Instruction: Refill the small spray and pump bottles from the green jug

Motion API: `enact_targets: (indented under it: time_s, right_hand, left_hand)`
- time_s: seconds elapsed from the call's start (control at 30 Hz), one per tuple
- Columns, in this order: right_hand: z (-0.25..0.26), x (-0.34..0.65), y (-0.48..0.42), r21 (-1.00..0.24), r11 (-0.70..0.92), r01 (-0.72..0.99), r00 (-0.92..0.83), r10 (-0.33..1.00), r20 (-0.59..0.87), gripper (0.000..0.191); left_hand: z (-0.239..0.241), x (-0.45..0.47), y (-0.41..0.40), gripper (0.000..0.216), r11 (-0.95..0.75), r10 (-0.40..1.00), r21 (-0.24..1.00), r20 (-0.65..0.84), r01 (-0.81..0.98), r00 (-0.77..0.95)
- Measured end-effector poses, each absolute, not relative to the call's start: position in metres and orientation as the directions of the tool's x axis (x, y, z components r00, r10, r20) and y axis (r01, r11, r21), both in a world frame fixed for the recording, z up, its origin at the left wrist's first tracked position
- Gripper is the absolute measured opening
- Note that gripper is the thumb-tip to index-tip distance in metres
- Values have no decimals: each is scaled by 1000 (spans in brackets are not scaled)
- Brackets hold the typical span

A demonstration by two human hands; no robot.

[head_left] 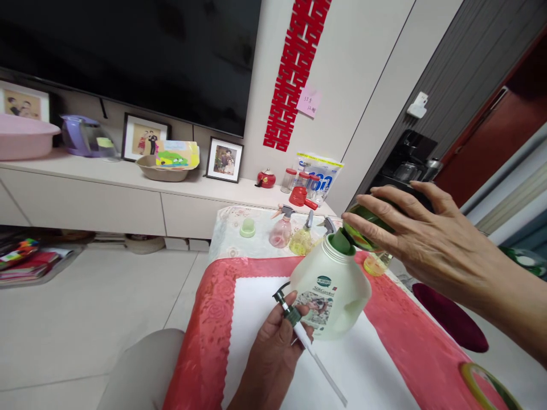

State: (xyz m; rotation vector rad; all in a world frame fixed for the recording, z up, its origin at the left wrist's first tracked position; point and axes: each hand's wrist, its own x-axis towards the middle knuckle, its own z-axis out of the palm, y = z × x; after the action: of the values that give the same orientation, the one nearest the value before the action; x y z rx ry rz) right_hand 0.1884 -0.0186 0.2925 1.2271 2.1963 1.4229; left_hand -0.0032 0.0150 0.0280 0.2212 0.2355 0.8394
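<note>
In my left hand is a pump dispenser top, dark green with a white stem and a long clear dip tube slanting down to the right. My right hand grips a green bottle, tipped so that its neck end is at the mouth of a pale green jug. The jug stands upright on the table, with a printed label and a side handle. A green spout-like piece shows in its opening. My hand covers much of the bottle, and any flow is hidden.
Behind the jug stand a pink spray bottle, a yellow spray bottle and a light green cap. A roll of tape lies at the table's right. A white sheet covers part of the red tablecloth.
</note>
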Motion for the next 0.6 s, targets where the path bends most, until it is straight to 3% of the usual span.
enact_targets:
  time_s: [0.4, 0.53, 0.6]
  right_hand:
    - [285, 196, -19, 800, 123, 587, -544, 791, 278, 62]
    - [278, 213, -31, 672, 27, 740, -400, 821, 407, 56]
    - [272, 223, -48, 551, 21, 834, -319, 833, 451, 64]
  left_hand:
    - [28, -3, 16, 50, 633, 766, 289, -99, -718, 635]
    - [33, -4, 16, 46, 623, 777, 282, -117, -730, 618]
    - [36, -5, 15, 48, 622, 779, 279, -131, -731, 613]
